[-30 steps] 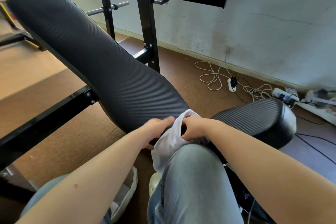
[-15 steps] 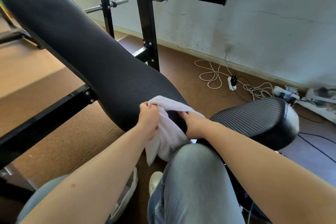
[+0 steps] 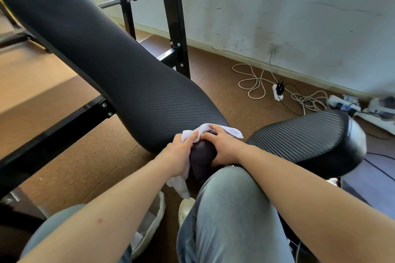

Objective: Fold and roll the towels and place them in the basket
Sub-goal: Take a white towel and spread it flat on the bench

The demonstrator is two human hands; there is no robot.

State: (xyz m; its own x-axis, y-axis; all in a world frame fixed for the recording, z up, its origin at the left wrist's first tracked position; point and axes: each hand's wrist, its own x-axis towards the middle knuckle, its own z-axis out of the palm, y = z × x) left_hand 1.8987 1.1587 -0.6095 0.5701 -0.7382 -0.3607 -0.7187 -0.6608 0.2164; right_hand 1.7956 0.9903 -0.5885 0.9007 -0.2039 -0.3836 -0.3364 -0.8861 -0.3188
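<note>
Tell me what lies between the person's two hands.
In the head view, a dark rounded bundle sits between the left hand and right hand, with the white cloth towel draped over its far side.

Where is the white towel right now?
Head view, lower centre: the white towel lies over the near end of the black bench pad, held by the left hand and right hand, just beyond the person's right knee.

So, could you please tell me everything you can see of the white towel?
The towel is small, white and soft-looking, like terry cloth. It is crumpled, not folded, draped over the near end of the black bench pad and a dark object. The left hand grips its middle, the right hand holds its top; one end hangs below the left hand.
</note>
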